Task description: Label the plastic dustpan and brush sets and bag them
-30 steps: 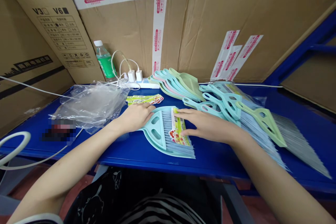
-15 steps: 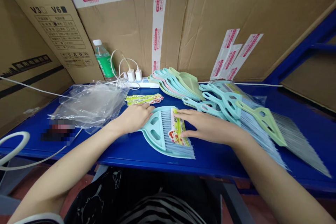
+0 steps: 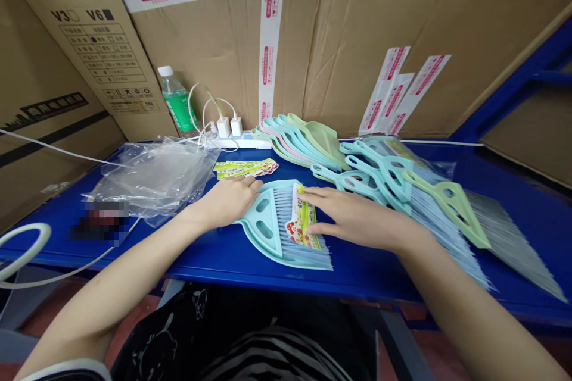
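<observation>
- Shifting slightly left: right hand (image 3: 357, 217), fingers and thumb spreading apart over a printed card (image 3: 302, 217) lying on the bristles
- Left hand (image 3: 230, 202) is resting open, unclamped, against an aqua hand brush (image 3: 263, 229), which is lying mid-way along the blue table (image 3: 201, 265)

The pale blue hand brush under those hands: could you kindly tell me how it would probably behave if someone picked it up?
The pale blue hand brush is probably light for its size, as its thin plastic back is pierced by two oval holes. That back likely feels fairly stiff, while the fine bristles should flex when pushed. Lying flat, it seems unlikely to roll.
</observation>
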`<state>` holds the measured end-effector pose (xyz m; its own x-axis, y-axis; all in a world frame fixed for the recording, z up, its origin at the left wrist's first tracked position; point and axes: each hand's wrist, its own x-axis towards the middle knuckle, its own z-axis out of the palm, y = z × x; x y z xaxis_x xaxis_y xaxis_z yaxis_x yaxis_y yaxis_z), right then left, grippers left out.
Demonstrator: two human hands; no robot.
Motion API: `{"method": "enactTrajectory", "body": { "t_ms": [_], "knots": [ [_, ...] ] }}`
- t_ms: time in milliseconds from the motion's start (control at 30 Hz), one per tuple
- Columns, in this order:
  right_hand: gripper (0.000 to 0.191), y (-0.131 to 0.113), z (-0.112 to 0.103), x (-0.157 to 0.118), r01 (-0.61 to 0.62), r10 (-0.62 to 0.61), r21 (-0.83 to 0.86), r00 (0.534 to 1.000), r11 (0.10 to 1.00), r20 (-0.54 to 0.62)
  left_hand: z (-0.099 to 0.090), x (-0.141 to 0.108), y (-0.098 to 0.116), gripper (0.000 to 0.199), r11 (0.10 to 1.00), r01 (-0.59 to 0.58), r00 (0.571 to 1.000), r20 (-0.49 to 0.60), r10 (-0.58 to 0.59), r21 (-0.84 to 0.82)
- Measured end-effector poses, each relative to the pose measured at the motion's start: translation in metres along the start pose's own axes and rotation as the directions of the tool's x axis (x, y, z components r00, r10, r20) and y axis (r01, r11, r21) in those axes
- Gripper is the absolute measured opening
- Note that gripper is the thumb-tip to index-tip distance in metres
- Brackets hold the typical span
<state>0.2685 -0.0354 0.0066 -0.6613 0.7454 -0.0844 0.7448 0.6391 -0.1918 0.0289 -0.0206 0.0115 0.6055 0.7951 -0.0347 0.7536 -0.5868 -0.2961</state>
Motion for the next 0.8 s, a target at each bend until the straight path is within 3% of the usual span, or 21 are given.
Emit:
{"method": "enactTrajectory", "body": {
  "t_ms": [800],
  "knots": [
    [0.059, 0.0026, 0.0028, -0.0009, 0.011, -0.011, -0.029, 1.0, 1.0, -0.022, -0.0022, -0.0001, 0.001, 0.031, 1.0, 0.005, 1.0, 0.02, -0.005, -0.017]
  ]
}}
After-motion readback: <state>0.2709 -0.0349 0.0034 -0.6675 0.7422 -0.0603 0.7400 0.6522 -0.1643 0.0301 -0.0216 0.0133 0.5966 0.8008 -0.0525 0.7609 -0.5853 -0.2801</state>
